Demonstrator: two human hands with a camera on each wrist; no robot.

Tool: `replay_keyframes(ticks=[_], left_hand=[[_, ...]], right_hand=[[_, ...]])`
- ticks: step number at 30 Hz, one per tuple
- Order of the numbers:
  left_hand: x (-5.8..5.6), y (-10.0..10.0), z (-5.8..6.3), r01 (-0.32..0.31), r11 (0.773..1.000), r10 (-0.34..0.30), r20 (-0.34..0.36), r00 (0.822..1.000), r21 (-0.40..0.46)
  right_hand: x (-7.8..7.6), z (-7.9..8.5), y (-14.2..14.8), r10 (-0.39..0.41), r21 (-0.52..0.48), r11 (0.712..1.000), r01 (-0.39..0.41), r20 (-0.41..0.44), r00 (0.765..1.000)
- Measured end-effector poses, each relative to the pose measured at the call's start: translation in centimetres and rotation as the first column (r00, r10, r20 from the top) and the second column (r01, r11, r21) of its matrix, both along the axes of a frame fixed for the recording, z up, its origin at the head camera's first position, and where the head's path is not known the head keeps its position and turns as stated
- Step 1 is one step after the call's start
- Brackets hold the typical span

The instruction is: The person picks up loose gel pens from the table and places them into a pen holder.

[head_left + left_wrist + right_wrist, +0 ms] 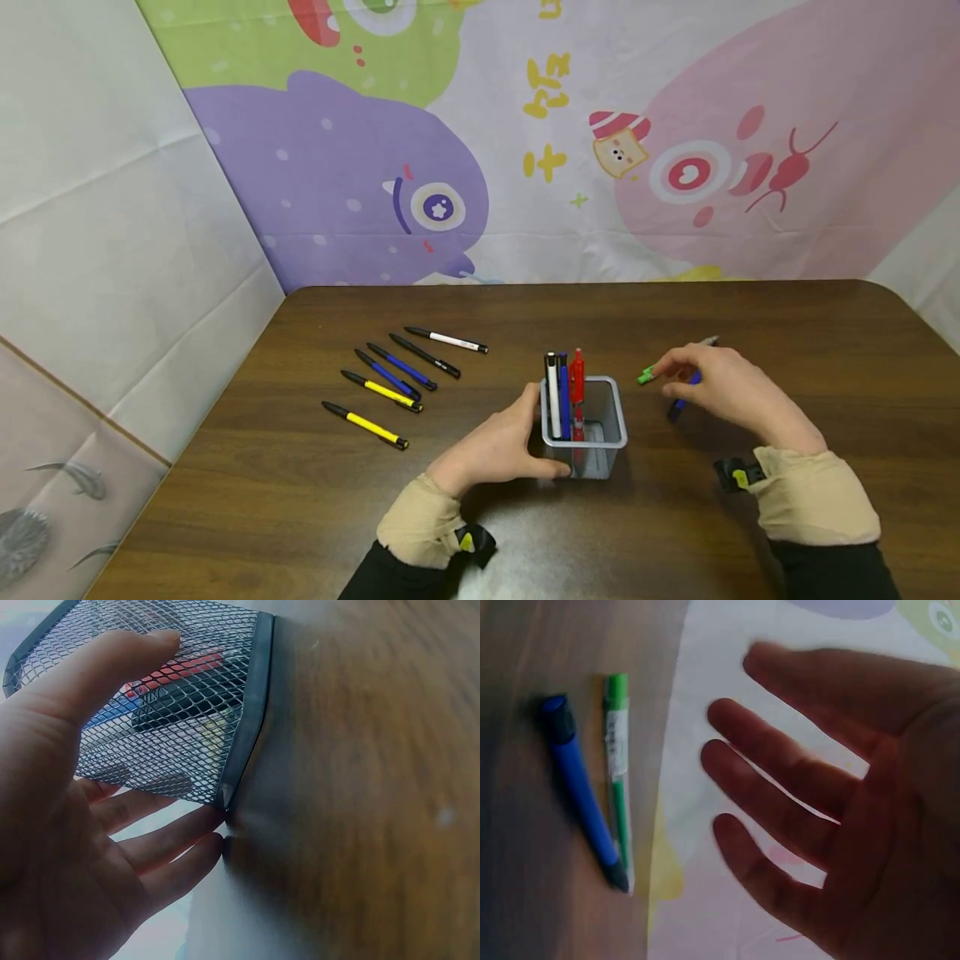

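Observation:
My left hand grips a mesh pen holder, thumb along its near side and fingers around its left side. Standing in the holder are a white pen, a blue pen and a red pen. My right hand hovers to the right of the holder, fingers slightly bent and apart, with nothing held. Below it on the table lie a green pen and a blue pen, side by side with their tips close together; in the head view the hand partly hides both.
Left of the holder, several pens lie in a slanted row on the wooden table: yellow pens, blue pens, a black pen and a white pen. A cartoon-printed cloth hangs behind the table.

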State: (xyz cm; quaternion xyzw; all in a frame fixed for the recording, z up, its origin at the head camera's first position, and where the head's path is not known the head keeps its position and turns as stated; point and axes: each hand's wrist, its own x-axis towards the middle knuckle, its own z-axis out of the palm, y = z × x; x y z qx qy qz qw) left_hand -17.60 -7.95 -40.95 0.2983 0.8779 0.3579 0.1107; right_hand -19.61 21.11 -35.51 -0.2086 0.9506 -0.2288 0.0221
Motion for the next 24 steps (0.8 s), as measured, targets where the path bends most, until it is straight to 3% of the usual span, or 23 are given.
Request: replay_keyframes(ticks=[4,10,24], left_hand=[[0.0,0.0,0.0,0.003,1.000,-0.003,0.002,1.000,0.002],[0.0,0.0,0.0,0.004,1.000,-0.004,0.000,1.000,-0.004],[0.0,0.0,0.0,-0.004,1.000,0.004,-0.003,1.000,-0.007]], right_hand=[[-0.2,-0.4,0.2,0.001,0.032,0.999,-0.005,0.110,0.994],[-0.5,-1.3,0.3,-0.011,0.093,0.996,-0.004,0.162,0.987],[-0.9,-2.5,0.5,-0.048,0.167,0.986,0.023,0.147,0.988]])
